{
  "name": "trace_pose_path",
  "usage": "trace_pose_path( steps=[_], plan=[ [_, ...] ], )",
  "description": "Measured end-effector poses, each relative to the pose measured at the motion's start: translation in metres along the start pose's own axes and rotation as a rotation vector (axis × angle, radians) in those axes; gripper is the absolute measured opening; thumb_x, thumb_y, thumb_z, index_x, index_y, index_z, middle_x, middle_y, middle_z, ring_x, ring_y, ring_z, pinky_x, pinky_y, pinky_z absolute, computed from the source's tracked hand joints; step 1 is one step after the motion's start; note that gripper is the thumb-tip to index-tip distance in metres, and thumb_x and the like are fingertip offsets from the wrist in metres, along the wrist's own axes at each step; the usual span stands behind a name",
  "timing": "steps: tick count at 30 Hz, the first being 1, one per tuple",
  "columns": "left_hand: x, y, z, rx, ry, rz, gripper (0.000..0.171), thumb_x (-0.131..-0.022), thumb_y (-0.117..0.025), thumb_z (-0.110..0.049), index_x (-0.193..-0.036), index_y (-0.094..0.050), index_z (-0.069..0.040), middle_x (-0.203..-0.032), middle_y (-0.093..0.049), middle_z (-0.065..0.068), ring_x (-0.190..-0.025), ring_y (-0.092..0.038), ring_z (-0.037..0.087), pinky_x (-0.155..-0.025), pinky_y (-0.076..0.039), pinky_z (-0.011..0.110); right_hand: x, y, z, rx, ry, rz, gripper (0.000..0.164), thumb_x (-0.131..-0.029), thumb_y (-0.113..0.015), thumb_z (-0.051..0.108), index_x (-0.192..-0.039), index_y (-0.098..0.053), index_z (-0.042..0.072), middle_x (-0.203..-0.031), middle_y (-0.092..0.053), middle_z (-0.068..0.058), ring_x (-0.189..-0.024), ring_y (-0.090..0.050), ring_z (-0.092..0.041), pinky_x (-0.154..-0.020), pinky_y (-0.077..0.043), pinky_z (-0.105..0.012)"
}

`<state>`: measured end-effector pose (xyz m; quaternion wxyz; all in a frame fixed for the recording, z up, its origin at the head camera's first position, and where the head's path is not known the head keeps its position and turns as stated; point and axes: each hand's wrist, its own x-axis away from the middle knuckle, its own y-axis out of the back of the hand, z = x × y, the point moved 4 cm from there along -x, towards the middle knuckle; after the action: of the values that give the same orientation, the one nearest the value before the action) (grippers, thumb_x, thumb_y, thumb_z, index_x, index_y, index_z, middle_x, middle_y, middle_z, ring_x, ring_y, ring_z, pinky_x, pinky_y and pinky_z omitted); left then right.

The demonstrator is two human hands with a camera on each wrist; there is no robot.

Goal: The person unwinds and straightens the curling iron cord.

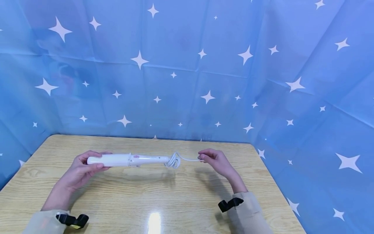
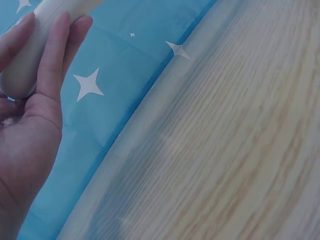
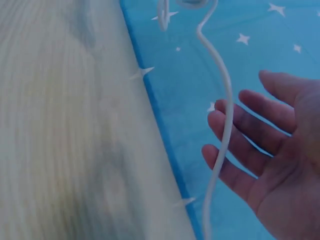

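A white curling iron point(image 1: 149, 159) with a smooth cylindrical cover point(image 1: 115, 160) over its barrel lies level above the table. My left hand point(image 1: 84, 169) grips the covered end, thumb below and fingers above; the left wrist view shows that hand point(image 2: 37, 105) around the white cover point(image 2: 30, 60). From the handle hangs a bundled white cord point(image 1: 174, 161), whose loose length runs right to my right hand point(image 1: 214, 161). In the right wrist view, the right hand point(image 3: 280, 145) has spread, relaxed fingers, and the cord point(image 3: 227, 100) passes across the fingertips. The plug cannot be made out.
Beneath both hands is a wood-grain table point(image 1: 140, 201), with a bright glare patch near its front. A blue curtain with white stars point(image 1: 175, 42) stands along the back and sides. Each sleeve carries a black wrist mount point(image 1: 230, 204).
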<state>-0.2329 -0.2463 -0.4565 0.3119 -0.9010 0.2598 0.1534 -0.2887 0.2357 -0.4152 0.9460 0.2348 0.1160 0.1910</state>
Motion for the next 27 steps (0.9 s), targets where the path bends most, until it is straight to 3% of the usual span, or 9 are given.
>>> trace_pose_path(
  steps=[5,11,15,23,27],
  plan=[
    [0.001,0.000,0.000,-0.015,0.018,-0.011,0.056,-0.092,-0.037,0.032,-0.119,-0.073,-0.001,-0.136,-0.065,0.016,-0.121,-0.063,0.028,-0.096,-0.057,0.043,-0.009,-0.013,0.012,-0.001,0.030,0.037,0.029,-0.104,-0.062,0.012,-0.127,-0.067,-0.005,-0.116,-0.072,-0.019,-0.104,-0.070,-0.029,-0.094,-0.059,-0.053],
    [0.002,0.001,0.001,-0.050,0.011,-0.008,0.055,-0.091,-0.038,0.033,-0.119,-0.072,-0.001,-0.135,-0.065,0.016,-0.120,-0.064,0.027,-0.095,-0.057,0.045,-0.017,-0.040,0.018,0.124,0.055,0.155,0.035,-0.102,-0.065,0.010,-0.135,-0.063,-0.002,-0.124,-0.070,-0.018,-0.108,-0.068,-0.026,-0.089,-0.061,-0.030],
    [0.001,0.001,0.002,-0.061,0.014,-0.017,0.055,-0.091,-0.039,0.033,-0.119,-0.073,-0.001,-0.135,-0.065,0.015,-0.121,-0.063,0.027,-0.095,-0.057,0.045,-0.020,-0.053,0.016,0.151,0.050,0.187,0.034,-0.099,-0.068,0.008,-0.133,-0.066,0.000,-0.117,-0.072,-0.013,-0.097,-0.069,-0.021,-0.078,-0.061,-0.025],
    [0.001,0.001,-0.001,-0.071,0.021,-0.037,0.054,-0.092,-0.041,0.031,-0.117,-0.074,-0.003,-0.134,-0.066,0.014,-0.121,-0.063,0.027,-0.095,-0.058,0.044,-0.018,-0.054,0.015,0.166,0.060,0.035,0.018,-0.098,-0.071,0.008,-0.113,-0.078,0.005,-0.098,-0.077,-0.007,-0.074,-0.065,-0.036,-0.056,-0.051,-0.022],
    [0.004,0.002,-0.003,-0.100,0.022,-0.049,0.053,-0.093,-0.042,0.029,-0.118,-0.074,-0.004,-0.134,-0.066,0.014,-0.121,-0.063,0.026,-0.094,-0.060,0.043,-0.016,-0.047,0.014,0.171,0.047,-0.067,0.016,-0.097,-0.071,0.008,-0.111,-0.079,0.006,-0.093,-0.076,-0.003,-0.075,-0.064,-0.028,-0.055,-0.049,-0.022]
  ],
)
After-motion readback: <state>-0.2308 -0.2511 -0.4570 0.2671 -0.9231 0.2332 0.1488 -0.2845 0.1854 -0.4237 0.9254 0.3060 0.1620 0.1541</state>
